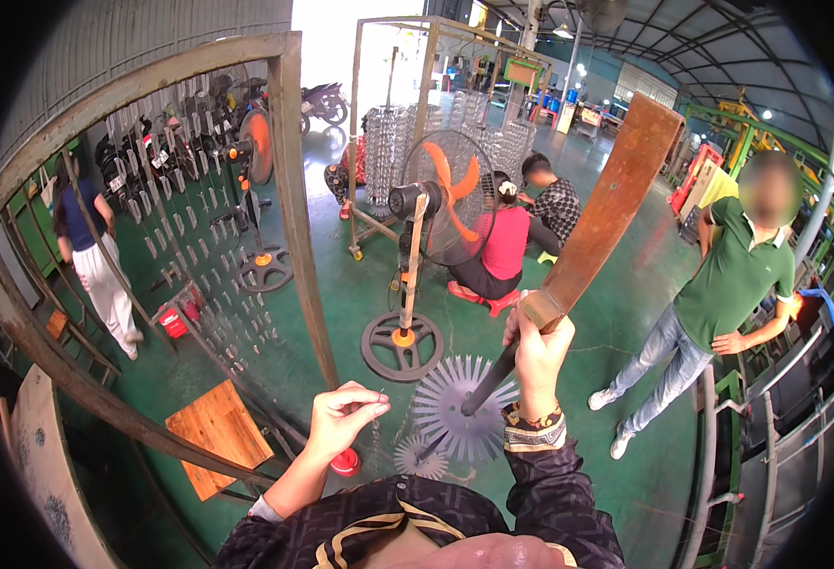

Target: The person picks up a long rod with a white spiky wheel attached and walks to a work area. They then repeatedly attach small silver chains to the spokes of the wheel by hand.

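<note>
Gripping a long flat wooden paddle (606, 209) near its lower end, the right hand (538, 353) is clenched around the dark handle (489, 380) where it meets the blade, so the board rises up and to the right, well above the floor. The left hand (341, 417) is pinched shut, thumb against fingertips, on something very thin, perhaps a wire or small hook (too fine to name with confidence); a faint strand seems to hang down from it. Below and between the hands lie two spiked metal discs (459, 403) on the green floor (568, 379), beside a small red cap (346, 463). A rusty metal frame (293, 190) hung with rows of small hooks stands to the left, within reach of the pinching hand, presumably so pieces can be hung on it. Ahead, a standing fan (440, 204) on a round base faces two crouching people; another person in a green shirt (734, 275) stands to the right.
</note>
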Demonstrator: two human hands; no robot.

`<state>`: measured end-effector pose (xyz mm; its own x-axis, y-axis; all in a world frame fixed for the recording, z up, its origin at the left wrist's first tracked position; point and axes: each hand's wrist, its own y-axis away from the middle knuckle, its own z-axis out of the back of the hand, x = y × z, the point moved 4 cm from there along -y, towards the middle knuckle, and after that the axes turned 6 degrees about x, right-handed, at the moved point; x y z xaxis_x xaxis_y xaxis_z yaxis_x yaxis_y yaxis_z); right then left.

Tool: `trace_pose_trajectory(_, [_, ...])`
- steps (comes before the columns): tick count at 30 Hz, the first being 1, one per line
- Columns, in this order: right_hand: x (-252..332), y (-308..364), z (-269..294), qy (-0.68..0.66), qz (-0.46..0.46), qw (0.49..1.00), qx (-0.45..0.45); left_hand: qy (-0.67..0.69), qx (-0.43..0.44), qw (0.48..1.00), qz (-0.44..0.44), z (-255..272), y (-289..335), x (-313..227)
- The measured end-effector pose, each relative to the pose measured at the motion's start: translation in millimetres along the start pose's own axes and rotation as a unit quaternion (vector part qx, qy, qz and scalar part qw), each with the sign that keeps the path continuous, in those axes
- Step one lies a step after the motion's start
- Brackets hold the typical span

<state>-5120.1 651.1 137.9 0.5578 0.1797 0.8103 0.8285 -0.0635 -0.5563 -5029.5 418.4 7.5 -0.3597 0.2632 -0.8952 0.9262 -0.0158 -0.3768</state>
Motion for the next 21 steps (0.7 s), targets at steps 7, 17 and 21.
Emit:
trace_pose_trajectory(7, [3.5, 5.5, -20.8, 0.116, 0.012, 0.993, -0.01, -0.174, -0.004, 0.985, 0.008, 8.8, 18.7, -28.0])
trace_pose_trajectory(17, [-49.5, -1.2, 69.1, 0.318, 0.036, 0.935, -0.152, -0.036, 0.024, 0.998, -0.042, -12.8, 35.0, -4.2])
trace_pose_trajectory(21, [-3.0, -0.9, 1.4, 0.011, -0.033, 0.999, 0.003, -0.046, 0.007, 0.998, -0.046, -4.2, 30.6, 0.1])
